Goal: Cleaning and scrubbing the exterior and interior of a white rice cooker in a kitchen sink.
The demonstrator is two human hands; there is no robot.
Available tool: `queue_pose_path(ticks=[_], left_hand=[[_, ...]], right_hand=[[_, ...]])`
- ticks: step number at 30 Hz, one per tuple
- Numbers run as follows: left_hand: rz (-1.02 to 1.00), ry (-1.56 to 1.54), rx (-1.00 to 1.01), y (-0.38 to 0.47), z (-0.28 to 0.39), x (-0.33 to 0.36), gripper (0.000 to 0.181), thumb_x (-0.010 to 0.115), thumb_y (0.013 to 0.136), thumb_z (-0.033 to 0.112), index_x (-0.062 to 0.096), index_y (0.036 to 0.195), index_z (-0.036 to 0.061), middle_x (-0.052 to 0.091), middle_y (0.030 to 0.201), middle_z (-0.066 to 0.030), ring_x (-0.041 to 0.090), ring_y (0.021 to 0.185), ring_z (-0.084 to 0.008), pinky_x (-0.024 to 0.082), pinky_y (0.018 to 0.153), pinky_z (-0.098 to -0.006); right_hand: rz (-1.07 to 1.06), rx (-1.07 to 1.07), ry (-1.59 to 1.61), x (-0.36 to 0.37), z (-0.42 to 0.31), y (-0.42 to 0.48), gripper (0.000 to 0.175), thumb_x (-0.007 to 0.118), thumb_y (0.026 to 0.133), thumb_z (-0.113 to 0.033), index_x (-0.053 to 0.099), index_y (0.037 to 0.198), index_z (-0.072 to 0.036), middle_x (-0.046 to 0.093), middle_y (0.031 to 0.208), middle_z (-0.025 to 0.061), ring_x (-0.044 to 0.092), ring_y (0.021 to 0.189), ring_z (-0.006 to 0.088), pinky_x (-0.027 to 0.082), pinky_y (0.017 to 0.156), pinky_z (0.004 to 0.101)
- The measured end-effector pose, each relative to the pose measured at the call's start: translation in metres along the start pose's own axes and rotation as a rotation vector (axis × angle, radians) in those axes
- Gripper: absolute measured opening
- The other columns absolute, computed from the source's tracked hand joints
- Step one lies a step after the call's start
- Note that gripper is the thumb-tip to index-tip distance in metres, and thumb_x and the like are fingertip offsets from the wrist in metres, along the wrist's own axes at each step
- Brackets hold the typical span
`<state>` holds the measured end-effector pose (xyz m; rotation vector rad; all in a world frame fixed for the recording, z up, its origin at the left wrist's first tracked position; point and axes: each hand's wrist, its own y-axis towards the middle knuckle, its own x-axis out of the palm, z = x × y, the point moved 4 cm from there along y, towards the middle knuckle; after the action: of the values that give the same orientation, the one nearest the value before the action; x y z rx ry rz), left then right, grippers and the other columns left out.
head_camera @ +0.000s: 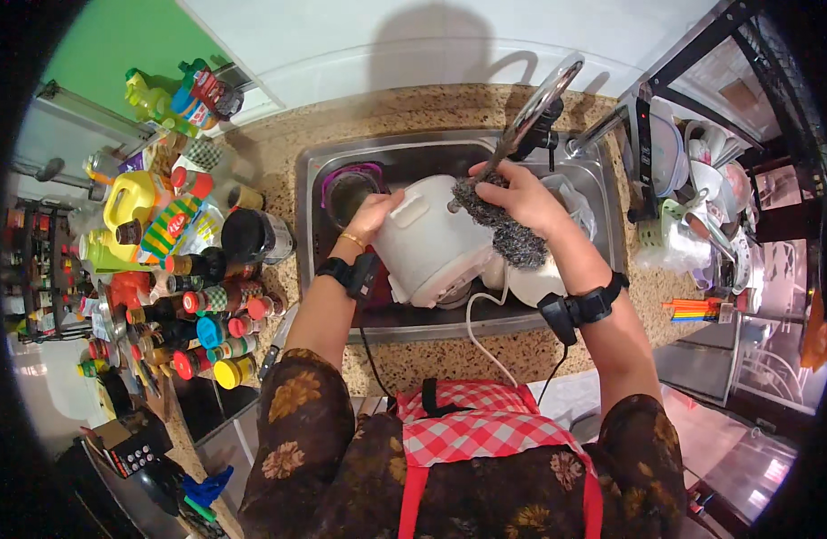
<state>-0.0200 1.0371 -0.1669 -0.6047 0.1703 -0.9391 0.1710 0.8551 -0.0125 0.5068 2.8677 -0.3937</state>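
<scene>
A white rice cooker [430,242] lies tilted on its side in the steel sink [310,269]. My left hand [373,214] holds its rim at the left, by the side handle. Grey steel wool scourers [518,246] are in my right hand [524,199], just under the spout of the chrome faucet [538,94] and beside the cooker's right side. A white cord [477,330] runs over the sink's front edge toward the apron. White dishes [538,286] lie partly hidden below my right wrist.
A dark round container [351,195] stands in the sink's left part, and a clear plastic bag [575,202] lies at its right. Bottles and jars [204,296] crowd the granite counter [413,357] on the left. A dish rack [662,226] with bowls and utensils stands on the right.
</scene>
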Motion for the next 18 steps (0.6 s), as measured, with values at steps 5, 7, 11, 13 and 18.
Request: queue_pose_path(ticks=[5,7,11,13,18], left_hand=[[0.012,-0.084,0.044,-0.007,-0.004,-0.008,0.042,0.063,0.092,0.038,0.068,0.098,-0.0034,0.068,0.091,-0.0077,0.063,0.077,-0.0155,0.05,0.068,-0.0306],[0.009,-0.141,0.033,-0.012,-0.007,-0.015,0.043,0.063,0.092,0.038,0.068,0.098,-0.0042,0.068,0.09,-0.0073,0.062,0.078,-0.015,0.049,0.07,-0.0301],[0.047,-0.06,0.075,-0.024,0.003,-0.015,0.045,0.062,0.092,0.039,0.067,0.099,-0.0047,0.068,0.091,-0.0075,0.062,0.078,-0.0153,0.048,0.07,-0.0303],[0.08,-0.015,0.048,-0.035,0.004,-0.019,0.045,0.061,0.092,0.04,0.067,0.098,-0.0039,0.068,0.091,-0.0075,0.061,0.079,-0.0152,0.048,0.071,-0.0303],[0.168,-0.042,-0.036,-0.063,0.014,-0.026,0.045,0.06,0.093,0.041,0.068,0.101,-0.0026,0.068,0.094,-0.0078,0.061,0.085,-0.0161,0.047,0.077,-0.0317]], right_hand=[[0.38,0.2,0.047,-0.054,0.053,-0.004,0.047,0.07,0.079,-0.017,0.057,0.115,0.008,0.066,0.098,0.0134,0.062,0.089,0.0218,0.048,0.08,0.0321],[0.424,0.326,0.156,-0.074,0.095,0.007,0.046,0.07,0.078,-0.017,0.057,0.115,0.008,0.066,0.098,0.014,0.063,0.087,0.0237,0.05,0.076,0.0346],[0.349,0.494,0.448,-0.093,0.146,0.029,0.041,0.068,0.079,-0.014,0.058,0.112,0.007,0.066,0.097,0.0157,0.066,0.08,0.0276,0.053,0.065,0.0425],[0.377,0.483,0.461,-0.093,0.139,0.031,0.035,0.065,0.081,-0.018,0.059,0.108,0.004,0.067,0.093,0.0166,0.067,0.076,0.0297,0.055,0.064,0.0466],[0.297,0.571,0.769,-0.112,0.119,0.021,0.027,0.06,0.084,-0.024,0.065,0.098,-0.001,0.069,0.085,0.0131,0.066,0.07,0.0293,0.056,0.065,0.0443]])
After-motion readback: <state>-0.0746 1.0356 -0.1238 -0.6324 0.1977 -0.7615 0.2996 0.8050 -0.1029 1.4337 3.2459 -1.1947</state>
